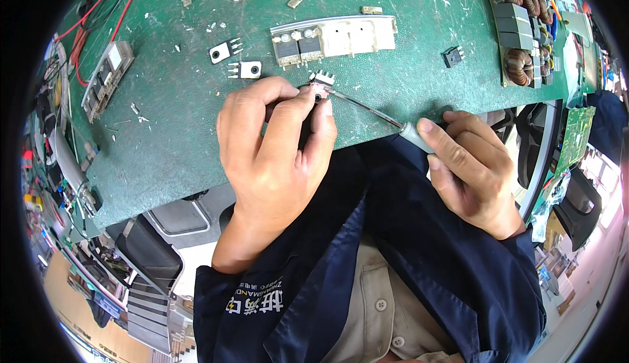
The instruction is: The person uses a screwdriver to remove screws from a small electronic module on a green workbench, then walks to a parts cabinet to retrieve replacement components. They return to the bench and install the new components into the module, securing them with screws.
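My left hand (275, 140) pinches a small transistor-like component (320, 90) with short metal legs, just above the near edge of the green mat (177, 160). In my right hand (472, 166) is a screwdriver (414, 136) with a grey handle. Its thin metal shaft points left, and the tip meets the side of the pinched component. Beyond my left hand lie two similar components (249, 70), legs outward. A metal heatsink strip (357, 37) with white residue and dark components mounted on its left part rests just past my fingers.
A circuit board with copper coils (519, 68) stands at the far right. One black component (453, 56) lies near it. Another heatsink piece (108, 78) sits at the left, by red wires (82, 42). Screws and white scraps are scattered at the back. Chairs (147, 255) stand below the table edge.
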Motion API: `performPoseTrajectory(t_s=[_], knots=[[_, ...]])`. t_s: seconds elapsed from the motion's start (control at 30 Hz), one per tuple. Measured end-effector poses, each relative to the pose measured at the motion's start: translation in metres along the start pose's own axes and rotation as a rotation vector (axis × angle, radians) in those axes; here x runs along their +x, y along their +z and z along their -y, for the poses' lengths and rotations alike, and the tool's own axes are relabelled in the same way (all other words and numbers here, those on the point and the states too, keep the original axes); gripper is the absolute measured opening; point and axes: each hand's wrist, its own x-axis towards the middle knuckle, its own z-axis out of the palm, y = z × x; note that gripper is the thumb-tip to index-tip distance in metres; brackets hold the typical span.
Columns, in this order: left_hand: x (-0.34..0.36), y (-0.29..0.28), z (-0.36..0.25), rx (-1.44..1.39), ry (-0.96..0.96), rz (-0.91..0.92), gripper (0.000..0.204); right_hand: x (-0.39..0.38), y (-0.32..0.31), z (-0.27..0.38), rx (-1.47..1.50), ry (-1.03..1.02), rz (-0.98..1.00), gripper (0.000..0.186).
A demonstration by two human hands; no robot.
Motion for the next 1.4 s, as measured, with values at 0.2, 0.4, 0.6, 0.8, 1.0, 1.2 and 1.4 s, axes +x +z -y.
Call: performPoseTrajectory(t_s=[0.2,0.4,0.6,0.8,1.0,1.2,1.4], knots=[[0.0004,0.0002,-0.0006,0.002,0.023,0.022,0.026,-0.0021,-0.0029,0.0035,0.002,0.029,0.004,0.056],[0.0006,-0.0001,0.0015,-0.003,0.006,-0.001,0.026,0.0023,-0.0013,-0.0003,-0.004,-0.016,0.004,0.057],[0.0004,-0.0018,0.0028,0.006,0.030,0.013,0.027,0.0037,-0.0050,0.0055,-0.012,0.022,0.039,0.057],[-0.0001,-0.0020,0.0035,0.002,0.020,0.000,0.027,0.0034,-0.0047,0.0067,-0.009,0.042,0.052,0.054],[-0.0006,0.0002,0.0029,-0.002,0.025,-0.003,0.027,0.0031,-0.0006,0.0036,-0.017,0.014,0.023,0.057],[-0.0013,0.0016,0.0022,-0.006,0.032,0.015,0.027,-0.0001,0.0005,0.0033,-0.033,0.029,0.013,0.057],[-0.0010,0.0013,0.0026,-0.007,0.034,0.013,0.027,0.0002,0.0036,0.0024,-0.038,0.022,-0.009,0.057]])
